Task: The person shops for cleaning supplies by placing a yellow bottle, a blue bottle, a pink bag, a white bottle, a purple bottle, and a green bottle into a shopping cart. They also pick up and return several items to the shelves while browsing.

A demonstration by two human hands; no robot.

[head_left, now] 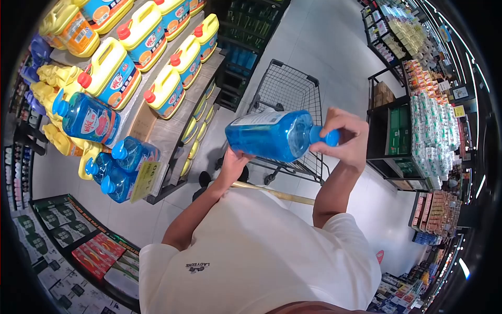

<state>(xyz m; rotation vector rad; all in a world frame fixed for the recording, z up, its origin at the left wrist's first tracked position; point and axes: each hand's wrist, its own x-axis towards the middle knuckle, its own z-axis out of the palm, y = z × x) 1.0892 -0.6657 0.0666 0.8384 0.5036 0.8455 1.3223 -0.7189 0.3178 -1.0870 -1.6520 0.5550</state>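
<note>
A large blue bottle point(266, 135) with a pale label on its upper side lies nearly horizontal in front of my chest, its blue cap to the right. My left hand point(232, 163) supports it from below near its base end; part of the fingers is hidden under the bottle. The fingers and thumb of my right hand point(342, 137) are closed round the blue cap point(331, 138). Beyond the bottle, a wire shopping cart point(290, 86) stands on the floor.
At the left, a wooden display point(180, 104) carries yellow jugs point(116, 73) and several blue bottles point(91, 119), with a yellow price tag point(145, 182) at its corner. A black rack point(389, 131) of packaged goods stands at the right. Patterned boxes point(99, 256) are at the lower left.
</note>
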